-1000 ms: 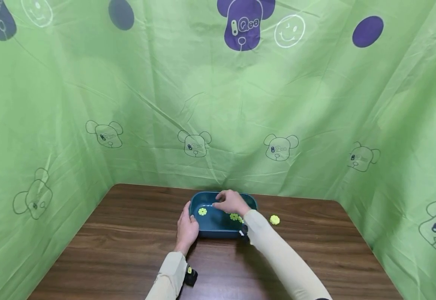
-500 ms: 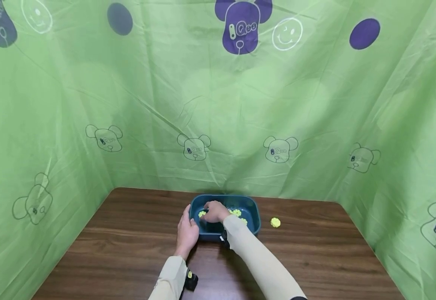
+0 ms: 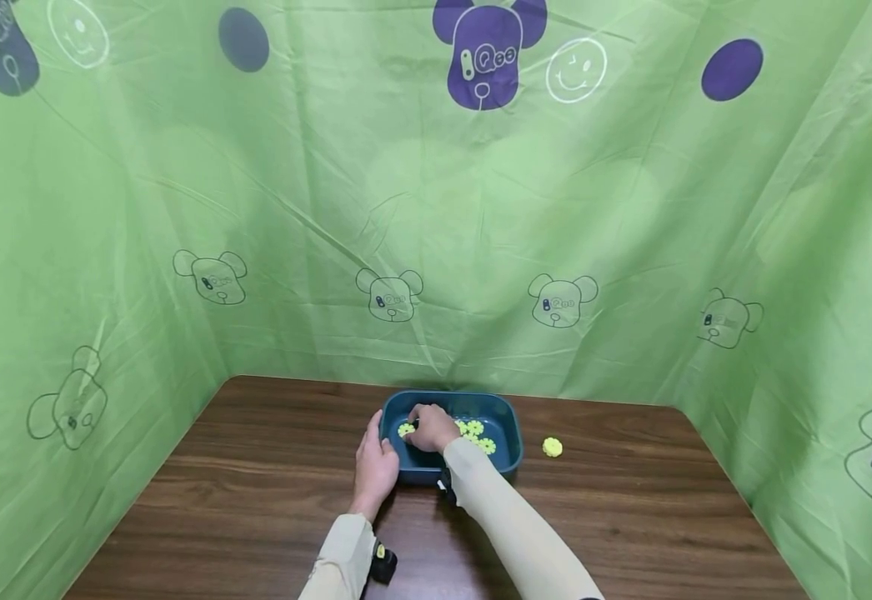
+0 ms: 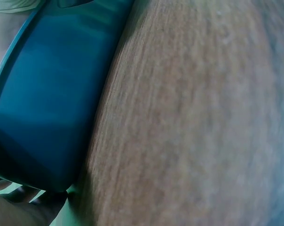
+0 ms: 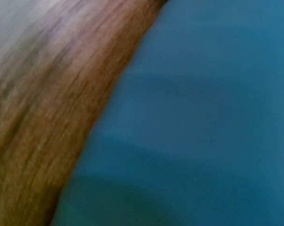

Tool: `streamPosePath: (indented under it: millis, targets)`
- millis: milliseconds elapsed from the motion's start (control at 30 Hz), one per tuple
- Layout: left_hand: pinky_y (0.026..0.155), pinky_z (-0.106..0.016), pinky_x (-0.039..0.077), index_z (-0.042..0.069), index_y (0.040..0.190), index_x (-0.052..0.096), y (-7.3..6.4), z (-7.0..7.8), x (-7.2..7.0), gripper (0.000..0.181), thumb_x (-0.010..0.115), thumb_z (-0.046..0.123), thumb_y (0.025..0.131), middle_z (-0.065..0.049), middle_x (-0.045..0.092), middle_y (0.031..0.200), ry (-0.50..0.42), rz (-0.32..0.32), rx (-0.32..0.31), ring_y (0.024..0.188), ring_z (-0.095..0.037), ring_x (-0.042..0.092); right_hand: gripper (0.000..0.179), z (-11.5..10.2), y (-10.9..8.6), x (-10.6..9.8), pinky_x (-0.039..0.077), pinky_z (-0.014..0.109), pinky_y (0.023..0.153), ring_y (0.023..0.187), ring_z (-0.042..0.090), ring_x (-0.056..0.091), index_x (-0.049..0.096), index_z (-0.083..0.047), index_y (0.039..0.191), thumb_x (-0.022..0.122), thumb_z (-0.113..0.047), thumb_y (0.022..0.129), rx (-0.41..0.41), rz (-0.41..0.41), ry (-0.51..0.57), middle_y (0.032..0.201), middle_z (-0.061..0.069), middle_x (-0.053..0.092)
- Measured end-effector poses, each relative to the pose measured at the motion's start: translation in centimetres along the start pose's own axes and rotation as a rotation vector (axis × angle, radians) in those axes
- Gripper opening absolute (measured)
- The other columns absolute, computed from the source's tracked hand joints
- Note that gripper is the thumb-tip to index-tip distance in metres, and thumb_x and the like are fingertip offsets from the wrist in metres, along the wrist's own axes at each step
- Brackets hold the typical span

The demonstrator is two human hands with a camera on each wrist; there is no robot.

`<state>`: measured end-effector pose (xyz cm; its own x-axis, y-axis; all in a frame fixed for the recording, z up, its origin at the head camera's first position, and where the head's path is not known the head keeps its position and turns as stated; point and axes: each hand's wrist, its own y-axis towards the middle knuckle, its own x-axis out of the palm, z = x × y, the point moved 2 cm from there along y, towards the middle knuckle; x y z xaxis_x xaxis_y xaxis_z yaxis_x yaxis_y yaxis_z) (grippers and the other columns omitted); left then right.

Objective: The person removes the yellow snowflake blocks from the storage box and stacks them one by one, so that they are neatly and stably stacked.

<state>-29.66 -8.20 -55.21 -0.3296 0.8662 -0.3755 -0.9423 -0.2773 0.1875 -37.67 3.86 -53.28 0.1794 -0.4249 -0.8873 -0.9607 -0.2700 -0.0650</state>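
Bent fingers of the right hand reach around a yellow flower at the tub's left end — whether they pinch it, I cannot tell. The left hand, fingers fairly straight, steadies the tub. More flowers lie inside; another sits on the table. Probably placing or picking — the next move calls for a clean release or firm pinch.

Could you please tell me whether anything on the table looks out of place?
One yellow flower-shaped piece perhaps does: it lies on the table, to the right of the blue bin, while similar pieces lie inside. Nothing visibly looks spilled or damaged.
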Motion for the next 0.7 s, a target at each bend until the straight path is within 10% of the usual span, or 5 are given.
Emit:
streamPosePath:
  millis: [267, 533, 700]
  targets:
    - [0.114, -0.059, 0.038, 0.007, 0.155, 0.039, -0.03, 0.27, -0.04, 0.056, 0.045, 0.001, 0.100, -0.026, 0.045, 0.153, -0.004, -0.010, -0.010, 0.140, -0.044, 0.045, 0.027, -0.21, 0.06, -0.03, 0.056, 0.041, 0.086, 0.102, 0.024, 0.064, 0.071, -0.009, 0.110, 0.077, -0.026, 0.090, -0.024, -0.014, 0.011, 0.114, 0.009, 0.069]
    - [0.113, -0.059, 0.039, 0.006, 0.154, 0.040, -0.16, 0.12, 0.02, 0.055, 0.046, 0.000, 0.099, -0.027, 0.048, 0.151, 0.001, -0.001, 0.004, 0.138, -0.045, 0.046, 0.037, -0.16, 0.21, 0.03, 0.034, 0.029, 0.059, 0.061, 0.017, 0.038, 0.045, -0.014, 0.067, 0.076, -0.018, 0.088, -0.038, -0.032, 0.026, 0.068, 0.000, 0.040]
    - [0.114, -0.059, 0.038, 0.006, 0.154, 0.040, -0.06, 0.07, -0.04, 0.055, 0.046, 0.001, 0.100, -0.026, 0.047, 0.151, 0.003, -0.004, -0.002, 0.139, -0.044, 0.045, 0.023, -0.09, 0.23, 0.05, 0.046, 0.033, 0.069, 0.074, 0.017, 0.049, 0.056, -0.011, 0.084, 0.076, -0.020, 0.088, -0.008, -0.044, 0.019, 0.081, 0.000, 0.052]
